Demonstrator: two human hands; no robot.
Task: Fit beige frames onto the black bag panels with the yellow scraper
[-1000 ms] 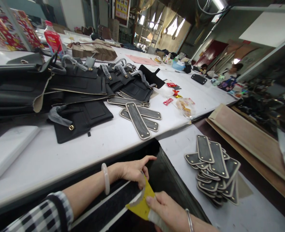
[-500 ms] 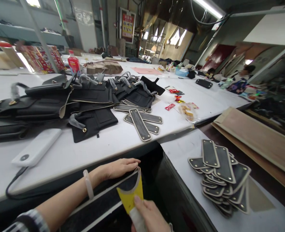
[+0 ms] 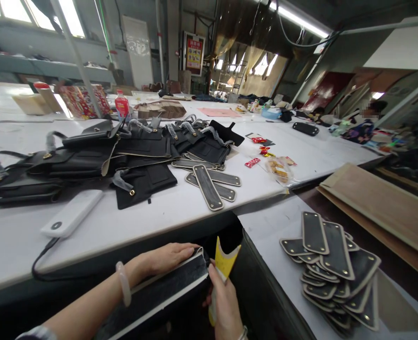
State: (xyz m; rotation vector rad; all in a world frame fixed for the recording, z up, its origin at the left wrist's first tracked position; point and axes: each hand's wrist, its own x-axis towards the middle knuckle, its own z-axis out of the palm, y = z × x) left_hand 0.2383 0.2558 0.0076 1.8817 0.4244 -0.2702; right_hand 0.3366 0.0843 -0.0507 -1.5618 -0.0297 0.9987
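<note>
Black panel [image 3: 163,290]: pale-edged, slanting just below the near edge of the white table [image 3: 141,238], its upper end by both hands.
Left hand [image 3: 171,257]: laid over the panel's upper edge, fingers extended together rather than clenched, on the side toward the white table.
Right hand [image 3: 225,302]: grasping the yellow tool [image 3: 226,259], thumb and fingers close around it, at the panel's end, below the white table's edge.
Yellow tool: upright, curved notch uppermost, in front of the white table.
Handbags [image 3: 74,156]: black, heaped on the white table's left part.
White device [image 3: 72,215]: on the white table near its front edge, cable attached.
Loose patches [image 3: 208,187]: overlapping on the white table, beside the handbags.
Patch pile [image 3: 336,250]: stacked to the white table's right, on another pale surface.
</note>
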